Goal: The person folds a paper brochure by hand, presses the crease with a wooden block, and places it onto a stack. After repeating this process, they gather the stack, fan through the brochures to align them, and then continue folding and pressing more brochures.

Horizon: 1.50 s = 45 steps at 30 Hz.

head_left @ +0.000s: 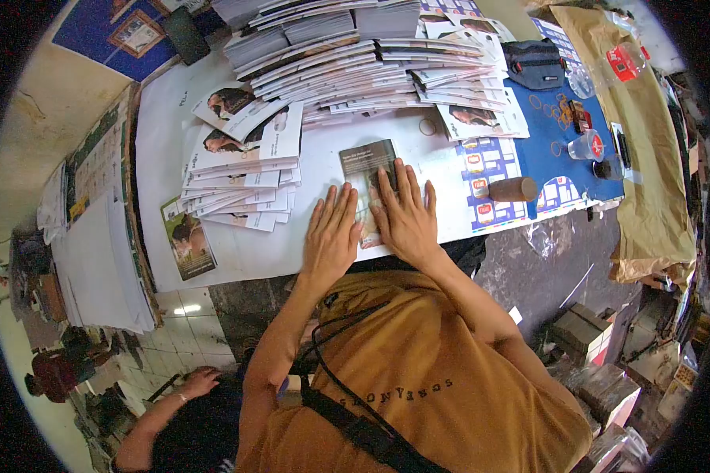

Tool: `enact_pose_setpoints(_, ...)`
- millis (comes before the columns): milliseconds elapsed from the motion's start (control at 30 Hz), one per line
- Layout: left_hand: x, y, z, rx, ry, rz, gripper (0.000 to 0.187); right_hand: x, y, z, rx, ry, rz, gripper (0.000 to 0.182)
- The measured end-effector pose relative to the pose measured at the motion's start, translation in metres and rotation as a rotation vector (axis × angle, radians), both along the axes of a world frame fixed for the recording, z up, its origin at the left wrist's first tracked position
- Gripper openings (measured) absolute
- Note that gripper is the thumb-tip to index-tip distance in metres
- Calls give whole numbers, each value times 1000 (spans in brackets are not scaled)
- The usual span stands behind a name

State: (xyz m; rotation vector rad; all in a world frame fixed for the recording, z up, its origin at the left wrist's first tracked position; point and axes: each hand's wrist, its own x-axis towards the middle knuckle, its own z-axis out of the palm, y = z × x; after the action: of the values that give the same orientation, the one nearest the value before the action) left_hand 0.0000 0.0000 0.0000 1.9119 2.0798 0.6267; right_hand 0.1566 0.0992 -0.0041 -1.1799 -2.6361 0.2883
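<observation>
A dark-topped printed leaflet [368, 155] lies flat on the white tabletop sheet [323, 150] in front of me. My right hand [406, 213] rests flat across it with fingers stretched out, hiding much of its right side. Beside its left edge, my left hand [333, 232] is pressed flat on the sheet, fingers extended and close together. To the left stands a fanned stack of white brochures [241, 169] with a picture on the front. A green printed leaflet [188, 240] lies by the table's front left corner.
Tall piles of brochures [347, 71] fill the back of the table. On the right are a brown cylinder [513, 189], rubber bands [562, 110], a plastic cup [585, 145] and a dark pouch [535, 63]. Another person's hand [200, 382] shows at lower left. Boxes [580, 331] stand on the floor.
</observation>
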Motion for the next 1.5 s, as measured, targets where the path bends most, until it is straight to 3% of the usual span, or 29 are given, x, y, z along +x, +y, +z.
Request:
enact_pose_setpoints(667,2,1,-2,-21,151,-26,54,-1,0,1,9,38,-8,66)
enact_pose_setpoints(767,4,2,0,-46,157,-14,54,23,6,24,-202,373,3,72)
enact_pose_setpoints(833,3,5,0,-10,151,-3,54,59,3,32,198,654,-163,77)
enact_pose_setpoints(900,5,1,0,-2,142,1,54,80,18,48,244,955,-389,80)
enact_pose_setpoints(1000,3,2,-3,6,167,-11,56,118,42,38,334,719,-616,75)
enact_pose_setpoints(1100,3,2,-2,1,151,-10,56,139,67,7,-76,796,-484,69)
enact_pose_setpoints(1133,3,2,-1,1,147,-14,56,136,73,1,-13,775,-440,62)
enact_pose_setpoints(1200,3,3,1,-8,140,-18,56,131,71,7,-110,743,-180,61)
enact_pose_setpoints(1300,2,2,2,-13,134,-12,55,110,66,24,-478,406,274,62)
enact_pose_setpoints(1367,3,3,1,-7,131,-16,54,70,47,66,-28,91,486,58)
enact_pose_setpoints(1500,1,3,0,6,139,-27,53,26,82,18,105,106,309,55)
